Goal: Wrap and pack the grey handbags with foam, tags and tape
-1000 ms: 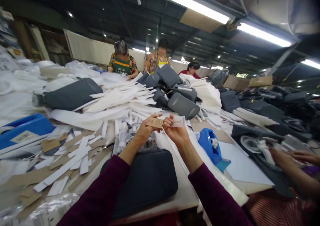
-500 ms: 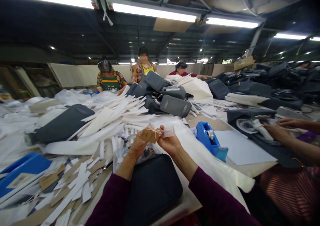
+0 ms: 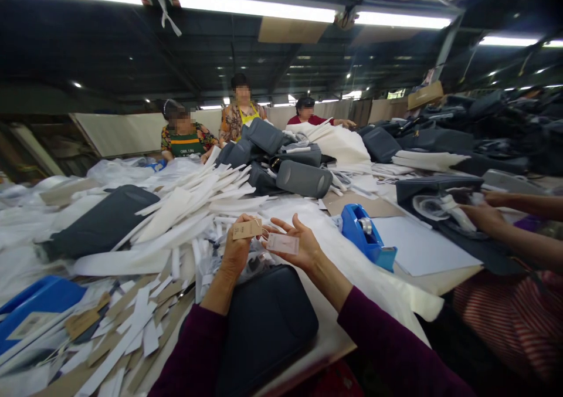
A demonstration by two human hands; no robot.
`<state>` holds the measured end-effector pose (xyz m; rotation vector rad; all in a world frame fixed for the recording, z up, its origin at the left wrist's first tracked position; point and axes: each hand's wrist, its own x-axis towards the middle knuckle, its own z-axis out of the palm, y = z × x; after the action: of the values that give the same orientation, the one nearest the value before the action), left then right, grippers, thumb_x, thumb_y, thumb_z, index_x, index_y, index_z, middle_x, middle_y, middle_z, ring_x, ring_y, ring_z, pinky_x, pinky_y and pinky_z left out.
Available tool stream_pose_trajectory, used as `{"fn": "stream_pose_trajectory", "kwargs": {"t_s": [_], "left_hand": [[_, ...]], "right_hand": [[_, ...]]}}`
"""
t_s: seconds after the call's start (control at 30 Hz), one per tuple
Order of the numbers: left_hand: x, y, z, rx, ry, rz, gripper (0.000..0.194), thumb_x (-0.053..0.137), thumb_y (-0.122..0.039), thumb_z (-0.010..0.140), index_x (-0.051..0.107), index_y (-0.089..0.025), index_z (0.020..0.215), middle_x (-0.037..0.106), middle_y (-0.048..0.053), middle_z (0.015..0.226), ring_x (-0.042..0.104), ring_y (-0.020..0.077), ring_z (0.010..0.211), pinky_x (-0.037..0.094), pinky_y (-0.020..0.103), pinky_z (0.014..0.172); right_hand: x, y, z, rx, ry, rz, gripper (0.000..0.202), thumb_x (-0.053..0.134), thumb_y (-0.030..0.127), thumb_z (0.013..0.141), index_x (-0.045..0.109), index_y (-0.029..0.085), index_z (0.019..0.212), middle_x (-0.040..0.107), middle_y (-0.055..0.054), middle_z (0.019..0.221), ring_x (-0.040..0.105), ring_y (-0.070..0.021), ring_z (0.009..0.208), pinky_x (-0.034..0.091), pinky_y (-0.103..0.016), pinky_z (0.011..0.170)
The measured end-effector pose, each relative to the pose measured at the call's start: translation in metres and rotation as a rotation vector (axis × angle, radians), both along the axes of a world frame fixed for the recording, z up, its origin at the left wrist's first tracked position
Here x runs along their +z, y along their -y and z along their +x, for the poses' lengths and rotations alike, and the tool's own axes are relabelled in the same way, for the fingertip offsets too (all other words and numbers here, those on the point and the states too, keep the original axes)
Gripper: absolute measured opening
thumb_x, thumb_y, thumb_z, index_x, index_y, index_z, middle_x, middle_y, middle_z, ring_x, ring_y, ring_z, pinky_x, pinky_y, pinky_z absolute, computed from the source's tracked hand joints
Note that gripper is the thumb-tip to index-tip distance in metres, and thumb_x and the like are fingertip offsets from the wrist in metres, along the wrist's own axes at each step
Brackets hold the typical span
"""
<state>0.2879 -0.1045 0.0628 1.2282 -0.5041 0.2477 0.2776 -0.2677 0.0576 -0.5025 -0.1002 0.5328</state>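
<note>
My left hand [image 3: 234, 256] is closed, pinching a brown cardboard hang tag [image 3: 247, 229] above the dark navy bag [image 3: 275, 318]. Printing on the tag is too small to read. Palm up, my right hand [image 3: 308, 249] is open with its fingers spread. A small clear packet [image 3: 283, 244] lies across those fingers, beside the tag; a thin loop seems to join the two. Below both hands the bag lies flat at the table's front edge, partly covered by my left forearm. Crumpled clear plastic [image 3: 259, 262] sits just behind it.
To the right stands a blue tape dispenser [image 3: 363, 236] beside a white sheet [image 3: 422, 244]. White and brown strips [image 3: 141, 321] litter the left, near another blue dispenser [image 3: 39, 309]. Grey bags [image 3: 303, 178] are heaped behind. A co-worker's hands [image 3: 488, 215] work at far right; several people stand across.
My hands have moved apart. The right one has opened from a pinch, and the packet now lies on its fingers. The left hand still grips the tag, slightly further left.
</note>
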Motion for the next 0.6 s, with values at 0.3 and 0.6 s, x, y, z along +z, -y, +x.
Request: {"fn": "stream_pose_trajectory", "kwargs": {"t_s": [0.3,0.6], "left_hand": [[-0.001,-0.001,0.000,0.126,-0.055,0.001,0.018,0.068,-0.018,0.068,0.052,-0.018,0.076,0.055,-0.004,0.061,0.050,0.0101,0.057,0.040,0.021,0.058],[0.000,-0.001,0.001,0.012,-0.114,-0.026,0.022,0.072,-0.029,0.076,0.054,-0.017,0.078,0.047,-0.007,0.054,0.040,0.0063,0.046,0.030,0.018,0.046]], "right_hand": [[-0.004,-0.019,-0.006,-0.359,0.638,-0.812,0.077,0.074,0.011,0.060,0.047,0.031,0.129,0.048,-0.007,0.129,0.057,-0.0207,0.100,0.051,-0.034,0.076],[0.007,-0.047,0.001,-0.868,0.738,-0.818,0.011,0.059,0.024,0.079,0.067,0.023,0.087,0.053,-0.006,0.114,0.055,-0.0171,0.093,0.050,-0.029,0.073]]}}
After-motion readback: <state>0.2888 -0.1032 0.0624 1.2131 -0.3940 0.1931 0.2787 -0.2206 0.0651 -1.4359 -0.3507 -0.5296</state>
